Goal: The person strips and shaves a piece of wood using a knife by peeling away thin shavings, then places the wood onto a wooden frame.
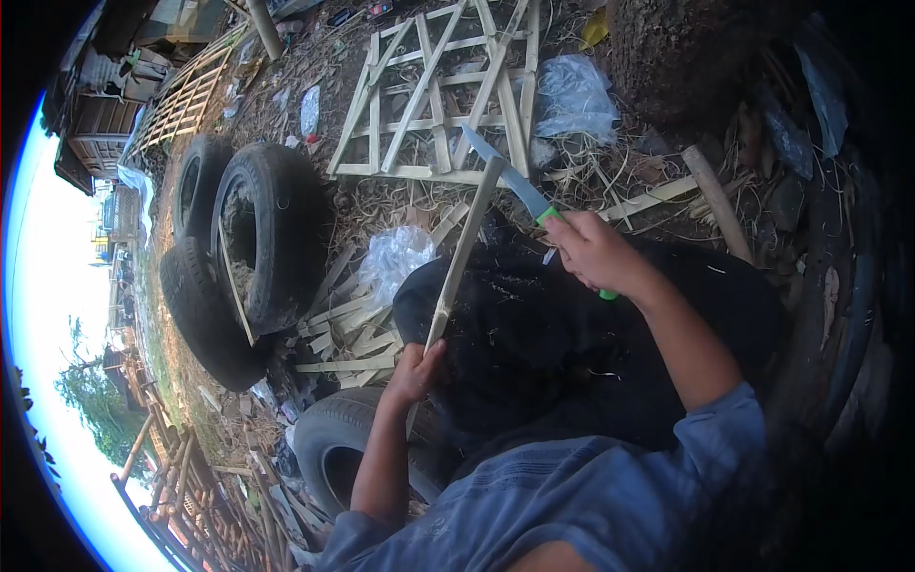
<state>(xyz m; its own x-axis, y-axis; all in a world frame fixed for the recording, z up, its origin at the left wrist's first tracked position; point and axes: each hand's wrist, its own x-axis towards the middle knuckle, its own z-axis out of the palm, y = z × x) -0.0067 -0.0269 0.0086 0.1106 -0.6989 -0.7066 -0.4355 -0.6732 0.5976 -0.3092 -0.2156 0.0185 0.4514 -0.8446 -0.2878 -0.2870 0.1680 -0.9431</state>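
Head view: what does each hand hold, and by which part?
The left hand grips a strip toward its near end; the right hand holds a knife by its green handle.

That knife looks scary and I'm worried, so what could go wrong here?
The green-handled knife in the right hand could slip along the strip and nick the left hand, which grips it bare lower down. It might also catch the dark trousers, because the legs are right there behind the work. And the strip could give that bare left hand a splinter.
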